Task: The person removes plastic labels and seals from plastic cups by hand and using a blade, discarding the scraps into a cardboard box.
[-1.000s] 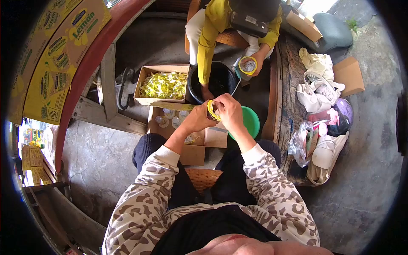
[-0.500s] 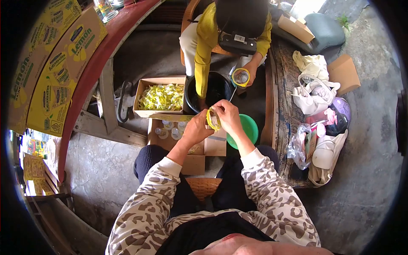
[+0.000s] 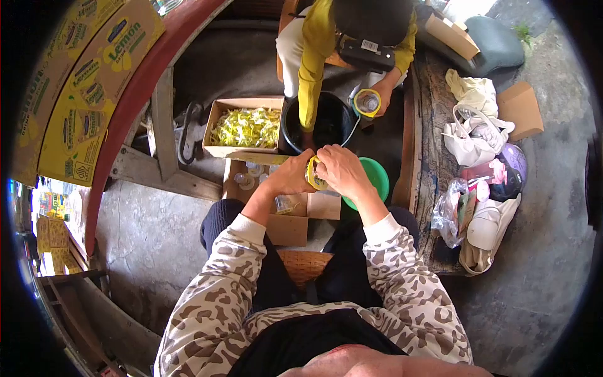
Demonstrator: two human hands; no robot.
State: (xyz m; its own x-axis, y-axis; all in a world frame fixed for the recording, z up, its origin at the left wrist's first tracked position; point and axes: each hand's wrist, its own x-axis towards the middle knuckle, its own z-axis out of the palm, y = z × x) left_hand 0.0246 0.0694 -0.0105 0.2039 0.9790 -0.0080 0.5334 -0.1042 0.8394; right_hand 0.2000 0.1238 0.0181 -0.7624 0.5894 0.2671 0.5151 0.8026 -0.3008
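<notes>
Yellow-and-brown cartons (image 3: pixel 94 88), upper left: "Lemon" legible, smaller print not. Open box (image 3: pixel 288 230): lies below both hands. Left hand (image 3: pixel 290 174): fingers curled against a yellow-rimmed container (image 3: pixel 318 183). Right hand (image 3: pixel 342 168): fingers bunched at its rim; several fingertips and the container's body hidden.

Carton (image 3: pixel 235 151) left of bucket (image 3: pixel 331 129), cups (image 3: pixel 245 181) in box (image 3: pixel 289 231) (nearer), bags (image 3: pixel 465 144) far right

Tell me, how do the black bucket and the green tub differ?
The black bucket looks larger than the green tub. A co-worker's hand reaches down into the bucket, while the person's right hand and wrist partly hide the tub from view. Both look round.
</notes>
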